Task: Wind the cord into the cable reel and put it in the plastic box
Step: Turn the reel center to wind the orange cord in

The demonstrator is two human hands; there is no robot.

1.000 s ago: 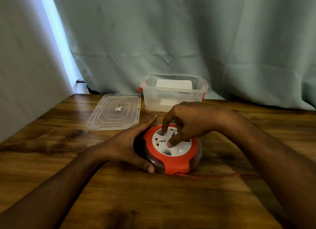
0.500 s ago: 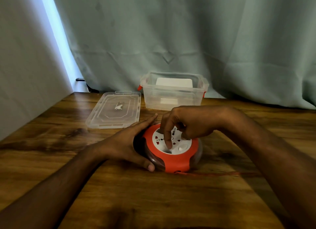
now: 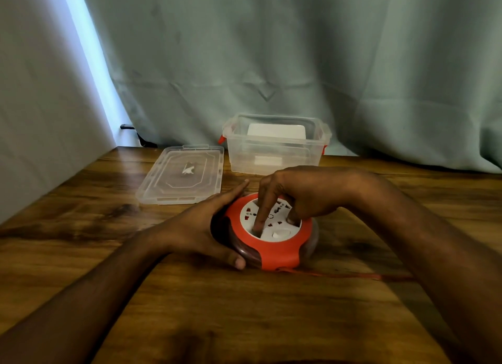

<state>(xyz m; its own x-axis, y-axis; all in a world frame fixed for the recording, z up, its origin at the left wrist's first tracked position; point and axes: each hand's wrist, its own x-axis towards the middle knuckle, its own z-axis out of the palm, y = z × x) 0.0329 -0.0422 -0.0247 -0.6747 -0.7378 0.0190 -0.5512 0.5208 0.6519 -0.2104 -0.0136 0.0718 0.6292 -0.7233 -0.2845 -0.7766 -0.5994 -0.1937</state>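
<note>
A round orange cable reel [image 3: 279,252] with a white socket face lies flat on the wooden table. My left hand [image 3: 198,228] cups its left side, fingers straight along the rim and thumb at the front. My right hand [image 3: 301,198] sits over the white face, index finger pushed down into a recess near the front, the other fingers curled. A thin red cord [image 3: 353,275] runs out of the reel's front to the right along the table. The clear plastic box [image 3: 274,157] with red latches stands open behind the reel.
The box's clear lid [image 3: 182,173] lies flat to the left of the box. Something white sits inside the box. A green curtain hangs behind the table and a pale wall borders the left side.
My right index finger has swung round the white face from the back toward the front, turning it. The cord on the table looks shorter. My left hand has stayed put.
</note>
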